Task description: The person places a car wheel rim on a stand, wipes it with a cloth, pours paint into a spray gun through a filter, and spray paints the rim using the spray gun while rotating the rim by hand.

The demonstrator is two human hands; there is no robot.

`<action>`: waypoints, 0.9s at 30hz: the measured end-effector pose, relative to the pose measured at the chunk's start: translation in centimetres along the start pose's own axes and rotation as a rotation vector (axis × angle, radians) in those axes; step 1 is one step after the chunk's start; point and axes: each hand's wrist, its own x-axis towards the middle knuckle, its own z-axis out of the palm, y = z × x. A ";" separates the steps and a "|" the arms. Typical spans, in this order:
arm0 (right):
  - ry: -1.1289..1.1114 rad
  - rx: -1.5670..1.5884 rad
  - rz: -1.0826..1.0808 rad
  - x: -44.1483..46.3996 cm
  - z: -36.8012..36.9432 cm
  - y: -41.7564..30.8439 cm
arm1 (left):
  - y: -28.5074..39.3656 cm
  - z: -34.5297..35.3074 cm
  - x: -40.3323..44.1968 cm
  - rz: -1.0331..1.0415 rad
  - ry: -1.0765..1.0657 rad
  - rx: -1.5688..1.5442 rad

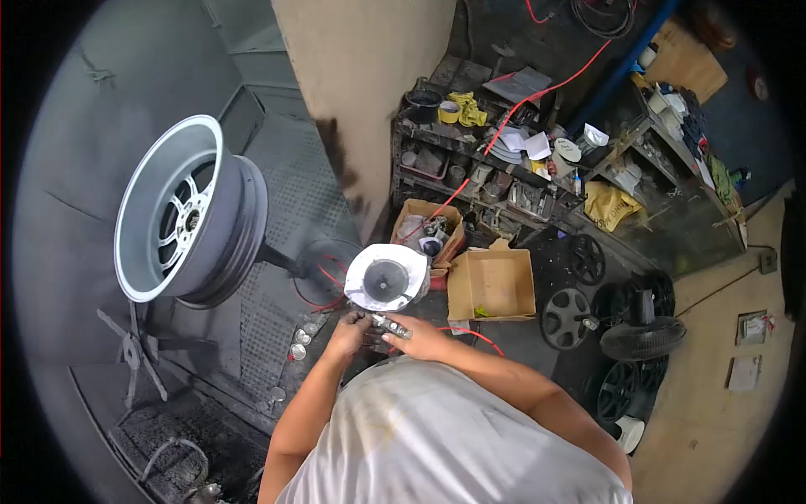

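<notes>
In front of my body, both hands are closed around a small silvery metal spray gun (pixel 391 326). My left hand (pixel 351 329), its fingers darkly stained, grips the gun's left end. My right hand (pixel 413 338) wraps the other end, with the fingers partly hidden. Just beyond them is a round container with a dark centre (pixel 386 280) and a crumpled white sheet (pixel 357 273) around its rim. A red hose (pixel 473 333) curves out to the right of my right hand.
A silver wheel rim (pixel 214 139) hangs at the left on a stand. Cardboard boxes (pixel 491 286) sit ahead, beside a cluttered shelf (pixel 470 134). Dark wheels (pixel 564 319) and a fan (pixel 642 338) stand at the right. Small metal cups (pixel 300 338) lie on the left floor.
</notes>
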 end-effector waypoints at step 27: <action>-0.366 0.271 -0.031 3.2 -4.6 -7.2 | -2.3 0.9 -10.0 0.200 0.205 -0.114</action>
